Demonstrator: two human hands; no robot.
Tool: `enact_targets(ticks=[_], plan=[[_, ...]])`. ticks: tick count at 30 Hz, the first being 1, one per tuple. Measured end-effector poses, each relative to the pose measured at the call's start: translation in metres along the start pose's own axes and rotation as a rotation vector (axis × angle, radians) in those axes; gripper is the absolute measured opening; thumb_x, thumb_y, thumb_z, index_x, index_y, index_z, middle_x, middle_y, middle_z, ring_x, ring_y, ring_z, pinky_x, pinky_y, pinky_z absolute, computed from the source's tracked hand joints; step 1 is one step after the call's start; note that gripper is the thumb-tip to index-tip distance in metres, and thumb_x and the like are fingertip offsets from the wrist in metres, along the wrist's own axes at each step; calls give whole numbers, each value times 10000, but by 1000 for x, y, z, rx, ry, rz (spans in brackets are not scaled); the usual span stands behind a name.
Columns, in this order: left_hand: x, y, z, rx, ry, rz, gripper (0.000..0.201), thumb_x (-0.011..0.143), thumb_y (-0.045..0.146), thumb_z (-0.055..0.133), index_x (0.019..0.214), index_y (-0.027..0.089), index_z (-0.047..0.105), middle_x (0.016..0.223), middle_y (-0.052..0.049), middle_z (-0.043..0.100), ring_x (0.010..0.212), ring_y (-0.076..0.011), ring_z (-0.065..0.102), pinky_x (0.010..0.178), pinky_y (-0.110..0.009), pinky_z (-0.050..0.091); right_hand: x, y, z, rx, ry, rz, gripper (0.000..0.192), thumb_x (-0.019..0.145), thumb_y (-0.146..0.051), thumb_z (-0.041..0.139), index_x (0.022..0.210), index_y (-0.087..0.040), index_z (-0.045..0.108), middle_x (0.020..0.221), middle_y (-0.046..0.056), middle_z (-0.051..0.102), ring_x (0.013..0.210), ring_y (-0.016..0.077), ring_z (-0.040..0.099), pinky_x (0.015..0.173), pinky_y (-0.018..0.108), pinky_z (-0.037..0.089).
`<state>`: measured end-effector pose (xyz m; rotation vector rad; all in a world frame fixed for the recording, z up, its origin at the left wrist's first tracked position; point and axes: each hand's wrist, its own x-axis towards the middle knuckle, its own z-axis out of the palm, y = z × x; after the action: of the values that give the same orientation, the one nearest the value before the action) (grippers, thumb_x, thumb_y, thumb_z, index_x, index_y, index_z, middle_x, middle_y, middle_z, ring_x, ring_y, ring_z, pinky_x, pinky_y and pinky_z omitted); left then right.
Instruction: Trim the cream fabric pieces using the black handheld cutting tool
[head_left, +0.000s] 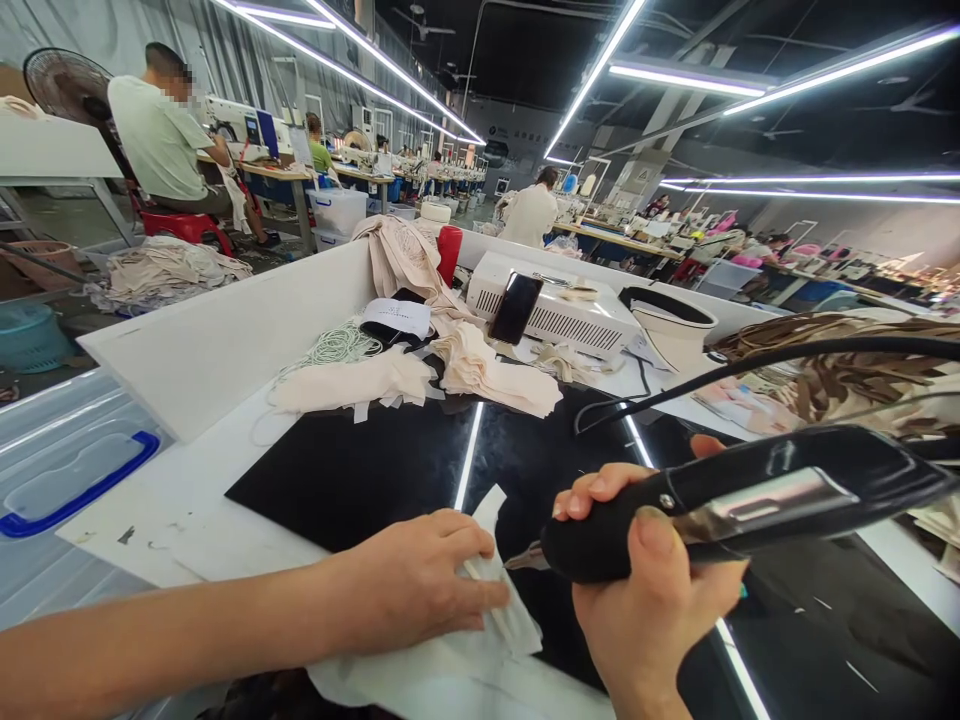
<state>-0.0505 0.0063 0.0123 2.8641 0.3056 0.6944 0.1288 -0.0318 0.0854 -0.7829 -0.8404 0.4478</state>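
Note:
My left hand (427,580) presses down on a pale fabric piece (491,510), its fingers bent over it and held close together. The fabric lies at the near edge of a glossy black board (337,480). My right hand (652,590) is wrapped round a black corded hand cutter (780,490) with a silver metal plate on its side. The cutter's slim metal tip (527,557) points left and lies close beside the fabric's right edge; whether they touch, I cannot tell. White sheet material (420,680) lies beneath my left wrist.
Stacked peach fabric pieces (495,370) lie along the board's far edge. Behind stand a white vented machine (555,300) and a phone (515,308) leaning on it. The cutter's cord (750,365) arches across the right. Brown fabric strips (862,370) are heaped there. Co-workers sit farther off.

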Motion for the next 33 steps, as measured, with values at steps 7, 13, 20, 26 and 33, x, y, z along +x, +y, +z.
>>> enact_targets(ticks=[7,13,20,26,33], plan=[[7,0,-10,25,-32,6,249,1030,354,690,1205,177,682,1149,-84,668,1040,-222,659,1092,-386,517,-2,-1,1,-5,-11,14,579,827,-290,806,1342,-303,542,733,-59,705,555,147,619,522,309,587],[27,-25,-21,1,-54,127,141,1060,269,632,1065,142,693,1183,-92,700,1120,-221,666,1136,-352,476,0,0,2,-13,-7,6,591,804,-311,817,1328,-293,543,725,-63,695,543,146,605,521,311,579],[31,-45,-26,-105,-174,129,181,1090,203,528,1147,158,694,1179,-88,720,1081,-206,667,942,-277,527,-1,0,1,-23,-7,0,612,808,-320,811,1350,-293,529,726,-62,695,548,154,604,519,320,577],[23,-47,-32,-136,-169,100,201,1098,219,527,1183,185,707,1203,-70,721,1072,-190,685,902,-259,527,-2,-1,0,-40,-21,-5,596,820,-333,810,1352,-293,543,732,-63,688,556,150,604,521,320,579],[17,-47,-31,-79,-143,115,185,1086,259,581,1202,244,724,1251,-54,716,1076,-183,704,834,-242,530,-3,-3,-1,-45,-17,16,563,827,-340,815,1331,-301,568,736,-57,670,575,150,614,527,321,585]])
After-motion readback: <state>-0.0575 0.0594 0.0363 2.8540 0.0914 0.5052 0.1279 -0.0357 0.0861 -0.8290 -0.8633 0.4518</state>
